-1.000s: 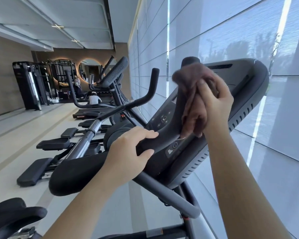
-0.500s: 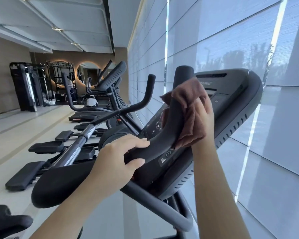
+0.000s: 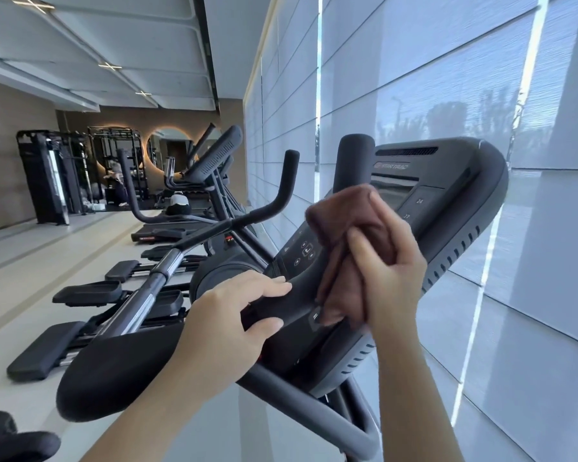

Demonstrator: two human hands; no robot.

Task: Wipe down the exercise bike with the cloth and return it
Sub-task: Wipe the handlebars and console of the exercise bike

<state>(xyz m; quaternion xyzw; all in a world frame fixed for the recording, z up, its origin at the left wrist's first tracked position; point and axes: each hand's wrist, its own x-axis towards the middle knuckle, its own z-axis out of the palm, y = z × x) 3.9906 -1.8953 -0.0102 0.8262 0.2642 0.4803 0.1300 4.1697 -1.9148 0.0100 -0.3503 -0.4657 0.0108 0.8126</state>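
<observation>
The black exercise bike fills the middle of the view, its console (image 3: 454,208) tilted toward me. A curved black handlebar (image 3: 352,161) rises in front of the console. My right hand (image 3: 391,261) grips a brown cloth (image 3: 344,235) wrapped round the lower part of that handlebar. My left hand (image 3: 234,315) holds the padded bend of the same handlebar just left of the cloth, thumb underneath. Part of the console's button panel (image 3: 302,255) shows between the two hands.
A row of similar machines (image 3: 214,168) with black pedals (image 3: 87,291) runs off to the left. A shaded window wall (image 3: 531,78) stands close on the right. A person (image 3: 117,185) is at the far end by weight racks (image 3: 47,175).
My right hand has slid the cloth down the handlebar from its top toward the bend. The left hand has kept its hold. My view has tilted slightly upward.
</observation>
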